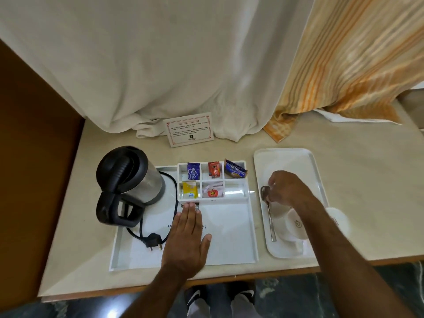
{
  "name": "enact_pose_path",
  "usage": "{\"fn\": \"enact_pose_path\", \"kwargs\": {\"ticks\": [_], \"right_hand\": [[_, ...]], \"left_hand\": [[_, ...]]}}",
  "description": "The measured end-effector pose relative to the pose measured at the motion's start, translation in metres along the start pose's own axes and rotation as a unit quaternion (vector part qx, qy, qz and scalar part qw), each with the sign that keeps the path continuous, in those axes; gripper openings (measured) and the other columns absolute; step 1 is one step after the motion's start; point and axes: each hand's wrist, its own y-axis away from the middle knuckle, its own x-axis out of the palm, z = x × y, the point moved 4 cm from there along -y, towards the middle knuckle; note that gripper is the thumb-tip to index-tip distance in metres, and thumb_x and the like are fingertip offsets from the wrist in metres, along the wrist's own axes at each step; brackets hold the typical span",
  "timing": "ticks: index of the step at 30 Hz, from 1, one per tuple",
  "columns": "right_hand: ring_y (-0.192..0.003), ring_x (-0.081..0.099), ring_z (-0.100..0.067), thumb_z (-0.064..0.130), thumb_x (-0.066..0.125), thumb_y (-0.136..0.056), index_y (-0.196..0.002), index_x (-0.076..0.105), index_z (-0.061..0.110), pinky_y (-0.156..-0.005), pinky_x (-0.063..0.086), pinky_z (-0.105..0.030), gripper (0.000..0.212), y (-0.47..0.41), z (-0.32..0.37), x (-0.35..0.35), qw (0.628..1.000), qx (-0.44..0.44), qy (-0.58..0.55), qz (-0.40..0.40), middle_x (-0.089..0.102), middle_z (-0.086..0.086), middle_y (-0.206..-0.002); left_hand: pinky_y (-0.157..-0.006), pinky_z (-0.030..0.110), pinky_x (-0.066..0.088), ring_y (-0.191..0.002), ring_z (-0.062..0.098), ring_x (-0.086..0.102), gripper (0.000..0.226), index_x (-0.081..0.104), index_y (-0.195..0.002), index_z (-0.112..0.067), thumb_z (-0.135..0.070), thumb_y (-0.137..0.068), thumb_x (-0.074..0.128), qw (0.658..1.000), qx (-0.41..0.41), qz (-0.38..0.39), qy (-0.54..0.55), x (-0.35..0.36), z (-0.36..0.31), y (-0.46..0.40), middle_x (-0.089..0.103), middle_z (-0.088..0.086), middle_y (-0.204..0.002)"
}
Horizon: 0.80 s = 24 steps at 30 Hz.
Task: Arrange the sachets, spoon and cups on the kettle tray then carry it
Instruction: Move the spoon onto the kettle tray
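Note:
The white kettle tray lies in front of me with a black and steel kettle at its left and a plug beside it. Its compartments hold sachets: purple, red, blue, yellow and white. My left hand rests flat and open on the tray floor. On a second white tray to the right lie a metal spoon and white cups. My right hand hovers over the spoon's bowl, fingers curled; grip unclear.
A printed card stands behind the trays against a white cloth and an orange striped cloth. A brown panel borders the counter on the left. The counter's front edge runs just below the tray.

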Motion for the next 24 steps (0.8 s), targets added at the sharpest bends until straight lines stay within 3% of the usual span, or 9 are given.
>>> {"fn": "enact_pose_path", "kwargs": {"ticks": [3,7,12,15,18,21,24], "right_hand": [[-0.087,0.064,-0.024,0.021,0.070,-0.070,-0.089,0.070,0.013,-0.077,0.055,-0.033,0.021,-0.007,0.005,0.007,1.000,-0.018,-0.008,-0.002,0.068,-0.004,-0.088],[-0.078,0.066,-0.023,0.018,0.068,-0.079,-0.079,0.074,0.009,-0.069,0.052,-0.029,0.010,-0.009,0.004,0.003,0.999,-0.036,-0.022,-0.009,0.071,-0.005,-0.081],[-0.072,0.057,-0.017,0.012,0.059,-0.087,-0.064,0.060,0.025,-0.056,0.038,-0.022,0.027,0.014,0.018,-0.009,0.987,-0.119,-0.107,-0.022,0.062,0.005,-0.072],[-0.076,0.059,-0.015,0.012,0.060,-0.088,-0.071,0.065,0.024,-0.059,0.039,-0.022,0.021,0.032,0.032,0.013,0.981,-0.127,-0.143,-0.011,0.066,0.002,-0.079],[-0.084,0.062,-0.017,0.013,0.057,-0.090,-0.088,0.068,0.021,-0.072,0.048,-0.026,0.014,0.046,0.044,0.040,0.987,-0.117,-0.108,-0.014,0.069,-0.001,-0.092],[-0.086,0.062,-0.017,0.016,0.058,-0.091,-0.097,0.066,0.022,-0.076,0.050,-0.028,0.011,0.057,0.045,0.055,0.987,-0.113,-0.078,-0.085,0.068,0.002,-0.096],[-0.081,0.058,-0.014,0.020,0.058,-0.091,-0.097,0.062,0.022,-0.068,0.044,-0.026,0.007,0.066,0.042,0.067,0.973,-0.117,-0.093,-0.176,0.066,0.004,-0.091]], "left_hand": [[-0.119,0.041,0.001,-0.149,0.027,-0.005,0.074,0.010,-0.153,-0.005,-0.055,-0.098,0.012,1.000,0.001,0.005,-0.004,0.000,0.000,0.000,0.006,0.015,-0.161],[-0.120,0.047,0.011,-0.149,0.028,0.001,0.075,0.014,-0.152,-0.004,-0.055,-0.098,0.013,1.000,-0.002,0.006,0.004,-0.001,0.000,0.000,0.010,0.016,-0.161],[-0.120,0.044,0.007,-0.149,0.028,0.002,0.073,0.015,-0.152,-0.003,-0.053,-0.099,0.018,1.000,0.007,-0.001,0.006,-0.001,-0.001,0.000,0.013,0.017,-0.161],[-0.119,0.040,0.002,-0.149,0.029,0.003,0.072,0.016,-0.152,-0.003,-0.052,-0.099,0.021,1.000,0.008,-0.004,0.001,-0.001,-0.001,0.000,0.013,0.018,-0.160],[-0.119,0.039,0.000,-0.149,0.028,0.002,0.073,0.015,-0.152,-0.005,-0.054,-0.099,0.019,1.000,0.000,-0.001,-0.012,0.001,-0.001,0.000,0.012,0.016,-0.161],[-0.121,0.041,0.002,-0.149,0.027,-0.001,0.073,0.012,-0.153,-0.007,-0.055,-0.099,0.017,1.000,-0.008,0.008,-0.018,0.003,0.000,-0.001,0.009,0.015,-0.161],[-0.121,0.042,0.003,-0.149,0.026,-0.002,0.074,0.011,-0.153,-0.007,-0.056,-0.098,0.017,1.000,-0.008,0.009,-0.017,0.003,0.001,-0.001,0.008,0.015,-0.162]]}}
